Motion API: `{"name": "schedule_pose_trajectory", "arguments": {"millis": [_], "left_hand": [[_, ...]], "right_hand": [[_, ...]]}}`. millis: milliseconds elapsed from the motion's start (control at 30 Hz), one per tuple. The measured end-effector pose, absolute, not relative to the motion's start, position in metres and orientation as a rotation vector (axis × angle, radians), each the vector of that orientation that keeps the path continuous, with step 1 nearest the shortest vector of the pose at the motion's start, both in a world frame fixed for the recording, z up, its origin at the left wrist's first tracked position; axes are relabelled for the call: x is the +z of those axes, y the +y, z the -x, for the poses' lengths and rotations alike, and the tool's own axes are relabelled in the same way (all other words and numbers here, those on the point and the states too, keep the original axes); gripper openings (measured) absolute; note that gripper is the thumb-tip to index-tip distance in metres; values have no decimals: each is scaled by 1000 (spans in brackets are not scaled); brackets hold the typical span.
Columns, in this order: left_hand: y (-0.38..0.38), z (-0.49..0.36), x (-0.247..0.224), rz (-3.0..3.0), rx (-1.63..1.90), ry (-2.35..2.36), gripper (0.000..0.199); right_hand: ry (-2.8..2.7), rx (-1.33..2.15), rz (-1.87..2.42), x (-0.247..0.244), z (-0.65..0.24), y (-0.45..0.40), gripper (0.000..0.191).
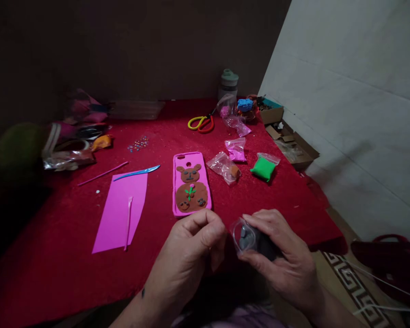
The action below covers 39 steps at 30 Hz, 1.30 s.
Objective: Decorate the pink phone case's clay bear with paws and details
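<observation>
In my right hand (283, 255) is a clear plastic bag of dark grey clay (248, 238), its open mouth turned toward my left hand (193, 246). The fingers of my left hand are curled into a pinch, and whatever they may hold is hidden. Just beyond the left hand lies a pink phone case (205, 176). A brown clay bear (181, 193) decorates it, with grey facial features, brown and grey paws and a pink flower on a green stem.
Left of the case, a pink modelling tool (128, 223) and blue plastic knife (136, 172) lie on a pink sheet (112, 218). Bagged green clay (263, 168), brown clay (234, 171) and scissors (201, 123) lie beyond. A bottle (228, 84) stands at the back; cardboard boxes (295, 146) sit right.
</observation>
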<state>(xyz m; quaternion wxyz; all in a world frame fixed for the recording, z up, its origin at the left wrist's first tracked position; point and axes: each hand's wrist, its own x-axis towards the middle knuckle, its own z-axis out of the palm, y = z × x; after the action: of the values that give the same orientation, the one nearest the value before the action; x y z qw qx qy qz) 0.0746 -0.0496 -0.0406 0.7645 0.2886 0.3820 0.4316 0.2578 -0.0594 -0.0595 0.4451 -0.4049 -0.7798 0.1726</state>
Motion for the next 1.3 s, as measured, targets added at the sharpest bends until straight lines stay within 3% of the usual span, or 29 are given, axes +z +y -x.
{"name": "schedule_pose_trajectory", "arguments": {"millis": [300,967,1167,1300], "left_hand": [[-52,-73,-34,-474,928,759,20],[-50,-70,-41,-326,899,554,9],[-51,-68,-40,-322,932,576,5],[-51,-67,-39,-315,958,629,9]], "right_hand": [[-1942,416,1012,-59,-259,-61,39],[-1980,374,1063,-57,-259,-63,36],[-2045,100,1255,-58,-263,-32,34],[-2141,-124,1363,-57,-263,-18,45]]}}
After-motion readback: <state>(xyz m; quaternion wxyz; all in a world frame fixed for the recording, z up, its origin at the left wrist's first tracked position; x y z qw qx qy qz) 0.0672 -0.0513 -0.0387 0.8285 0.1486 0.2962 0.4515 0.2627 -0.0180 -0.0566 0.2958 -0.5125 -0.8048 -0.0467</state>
